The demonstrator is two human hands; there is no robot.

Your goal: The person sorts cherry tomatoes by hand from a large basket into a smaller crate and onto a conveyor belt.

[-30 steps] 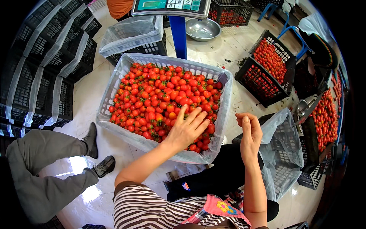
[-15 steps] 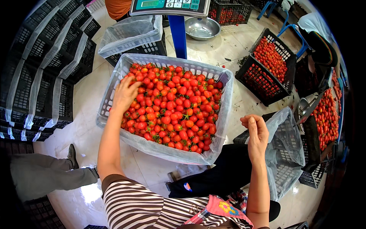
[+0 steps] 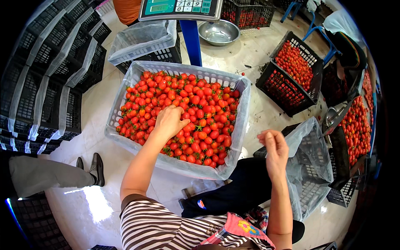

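Observation:
Red cherry tomatoes (image 3: pixel 196 100), several with green calyxes, fill a crate (image 3: pixel 246 104) lined with whitish translucent plastic. My left hand (image 3: pixel 168 121) rests on the tomatoes near the middle of the heap. Its thumb stands apart from the bent fingers, and I see no tomato held between them. My right hand (image 3: pixel 275 152) is raised in the air off the crate's right side, with fingers curled in and thumb against them. Whatever may be inside that hand is hidden.
Beyond the crate stand a scale (image 3: pixel 181 9) on a blue post, a lined crate (image 3: pixel 143 39) and a metal bowl (image 3: pixel 218 32). Stacked black crates (image 3: pixel 54 75) line the left. At right are a tomato-filled black crate (image 3: pixel 291 75) and a lined crate (image 3: pixel 312 166). Another person's leg (image 3: pixel 50 175) shows left.
My left hand has moved right and nearer, from the crate's left side to the middle of the heap. My right hand has shifted slightly. The other person's feet have moved.

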